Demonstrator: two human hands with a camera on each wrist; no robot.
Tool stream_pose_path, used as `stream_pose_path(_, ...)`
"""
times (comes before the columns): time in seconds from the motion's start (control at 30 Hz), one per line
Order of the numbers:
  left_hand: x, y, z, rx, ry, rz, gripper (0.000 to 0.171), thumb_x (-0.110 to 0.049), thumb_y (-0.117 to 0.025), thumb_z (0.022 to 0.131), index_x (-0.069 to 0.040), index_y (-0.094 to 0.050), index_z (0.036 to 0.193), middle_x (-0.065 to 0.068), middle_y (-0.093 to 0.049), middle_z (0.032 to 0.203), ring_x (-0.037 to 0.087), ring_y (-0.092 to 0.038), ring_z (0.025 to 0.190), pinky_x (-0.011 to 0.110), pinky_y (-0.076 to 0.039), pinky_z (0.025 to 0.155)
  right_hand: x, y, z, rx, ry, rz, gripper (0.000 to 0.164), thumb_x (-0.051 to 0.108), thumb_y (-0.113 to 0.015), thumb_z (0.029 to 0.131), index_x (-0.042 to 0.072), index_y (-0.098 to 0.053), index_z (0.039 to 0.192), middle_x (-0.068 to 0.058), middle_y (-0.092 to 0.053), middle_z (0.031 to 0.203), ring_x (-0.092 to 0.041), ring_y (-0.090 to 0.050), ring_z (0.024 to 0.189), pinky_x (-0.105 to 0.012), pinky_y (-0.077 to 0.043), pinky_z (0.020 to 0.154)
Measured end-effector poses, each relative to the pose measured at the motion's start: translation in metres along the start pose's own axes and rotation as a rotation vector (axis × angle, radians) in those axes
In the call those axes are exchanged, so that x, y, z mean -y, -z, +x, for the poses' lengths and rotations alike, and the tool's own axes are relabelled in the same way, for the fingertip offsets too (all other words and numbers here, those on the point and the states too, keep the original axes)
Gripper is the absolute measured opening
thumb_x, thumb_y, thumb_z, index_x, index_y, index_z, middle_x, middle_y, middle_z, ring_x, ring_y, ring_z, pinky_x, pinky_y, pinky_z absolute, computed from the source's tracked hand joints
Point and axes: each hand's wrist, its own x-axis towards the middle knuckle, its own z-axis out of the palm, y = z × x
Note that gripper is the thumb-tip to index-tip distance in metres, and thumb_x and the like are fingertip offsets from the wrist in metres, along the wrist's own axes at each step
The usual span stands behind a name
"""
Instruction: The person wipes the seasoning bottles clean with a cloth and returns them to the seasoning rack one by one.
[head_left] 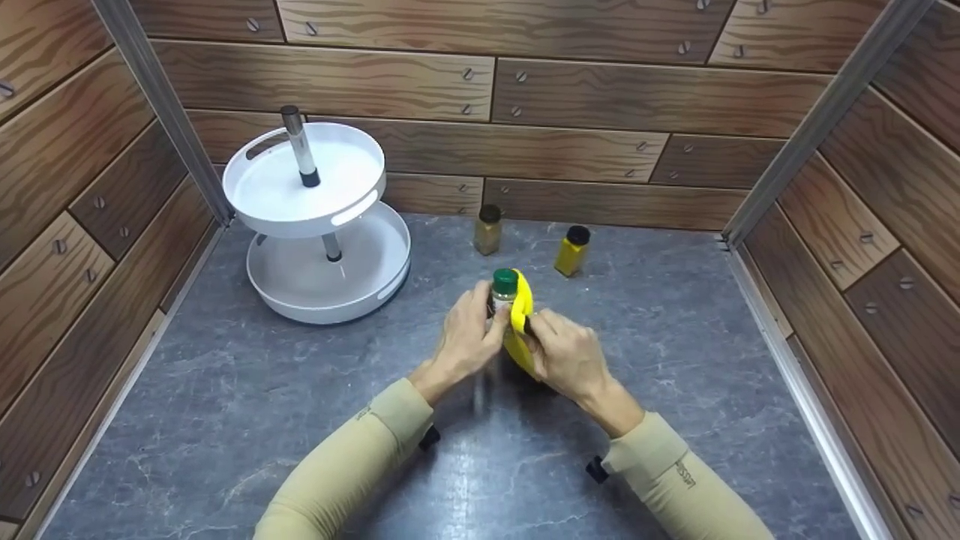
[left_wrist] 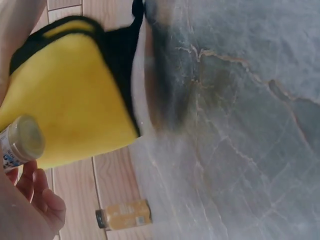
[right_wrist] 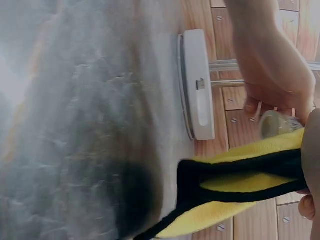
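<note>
Between both hands is a small jar [head_left: 505, 282] with a green cap, held upright above the table. My left hand [head_left: 466, 330] grips it from the left, and the jar's underside [left_wrist: 29, 137] faces the left wrist camera. A yellow cloth [head_left: 523, 296] with black edging is in my right hand [head_left: 574, 356], pinched against the jar's right side. In the right wrist view the folded cloth [right_wrist: 240, 152] hangs down, its black border facing the camera. Parts of the jar's body are hidden by the fingers and the cloth.
A white two-tier round tray [head_left: 330, 309] stands at the back left. Behind the hands are a jar of brownish contents [head_left: 488, 234] and a yellow jar [head_left: 571, 255], both black-capped. Wood-patterned walls [head_left: 585, 150] enclose the grey marbled table [head_left: 300, 420] on three sides.
</note>
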Motion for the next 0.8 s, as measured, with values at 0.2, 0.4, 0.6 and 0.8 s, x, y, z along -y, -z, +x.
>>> stream_pose_path(0.2,0.000,0.001,-0.001,0.010,-0.009,-0.010,0.038,-0.032,-0.061,0.114,-0.004,-0.064,0.140,0.018,-0.077,0.107,0.036,-0.073,0.096,0.056,-0.060,0.082,0.001,-0.001,-0.003,-0.019,-0.019,0.037,0.011,0.011,-0.076,0.096,0.006,-0.067,0.094,-0.005,-0.065,0.083,-0.021,-0.057,0.061,-0.037,-0.056,0.052)
stream_pose_path(0.4,-0.001,0.000,-0.004,0.050,-0.009,-0.018,0.038,-0.035,-0.061,0.115,-0.004,-0.064,0.138,0.017,-0.077,0.110,0.035,-0.074,0.098,0.054,-0.061,0.083,0.000,0.001,0.008,-0.091,-0.098,0.097,0.012,0.006,-0.078,0.095,0.002,-0.067,0.093,-0.010,-0.066,0.081,-0.024,-0.060,0.060,-0.038,-0.055,0.052)
stream_pose_path(0.6,0.002,0.003,-0.008,0.102,0.011,-0.155,0.032,-0.028,-0.070,0.108,-0.004,-0.064,0.129,0.015,-0.073,0.106,0.032,-0.076,0.091,0.048,-0.066,0.082,-0.004,0.006,0.017,-0.112,-0.139,0.112,0.011,0.007,-0.078,0.097,0.001,-0.069,0.097,-0.013,-0.067,0.082,-0.027,-0.062,0.060,-0.042,-0.058,0.055)
stream_pose_path(0.8,0.002,0.004,-0.009,0.094,0.024,-0.255,0.028,-0.016,-0.073,0.104,-0.003,-0.065,0.127,0.017,-0.073,0.111,0.028,-0.076,0.098,0.047,-0.069,0.088,-0.005,0.004,0.016,-0.093,-0.111,0.095,0.013,0.006,-0.079,0.096,0.001,-0.067,0.095,-0.012,-0.065,0.081,-0.026,-0.061,0.059,-0.040,-0.057,0.053)
